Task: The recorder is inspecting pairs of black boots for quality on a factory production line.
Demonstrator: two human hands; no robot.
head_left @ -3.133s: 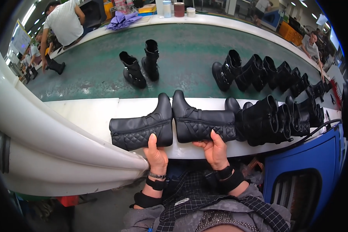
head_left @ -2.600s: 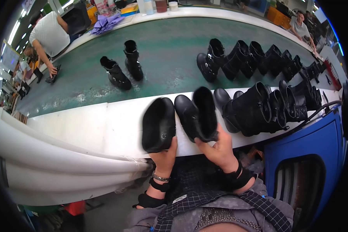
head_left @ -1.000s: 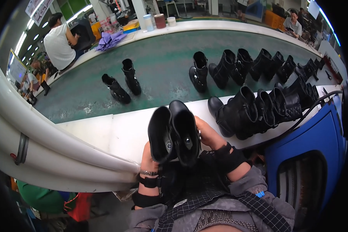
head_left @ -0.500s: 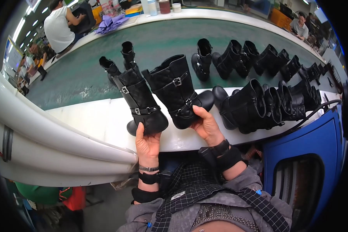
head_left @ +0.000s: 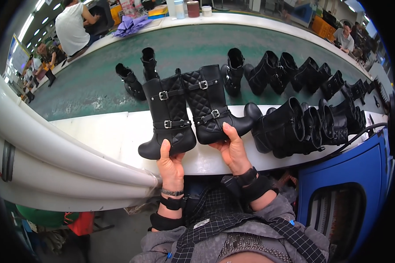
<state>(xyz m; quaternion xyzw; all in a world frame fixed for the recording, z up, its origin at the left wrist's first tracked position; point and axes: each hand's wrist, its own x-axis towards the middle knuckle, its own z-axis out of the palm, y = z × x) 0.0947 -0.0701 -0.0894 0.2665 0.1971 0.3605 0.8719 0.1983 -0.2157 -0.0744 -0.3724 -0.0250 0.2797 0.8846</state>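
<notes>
A black quilted boot (head_left: 167,109) with two buckled straps is in my left hand (head_left: 170,165), which grips it by the heel end of the sole with the thumb on its side. My right hand (head_left: 233,151) holds a matching black boot (head_left: 207,103) in the same way, its toe pointing right. Both boots are raised over the white ledge, shafts up and touching near the tops, toes turned away from each other. The fingers beneath the soles are partly hidden.
More black boots (head_left: 289,125) crowd the white ledge (head_left: 109,131) at right. Others (head_left: 263,72) stand on the green conveyor belt (head_left: 96,103) beyond. A white curved casing (head_left: 70,144) lies at left, a blue machine (head_left: 338,153) at right. People sit across the belt.
Both boots have been turned so their buckled, quilted sides face me more fully. Their shafts have come together at the top, and the left boot's toe now points left.
</notes>
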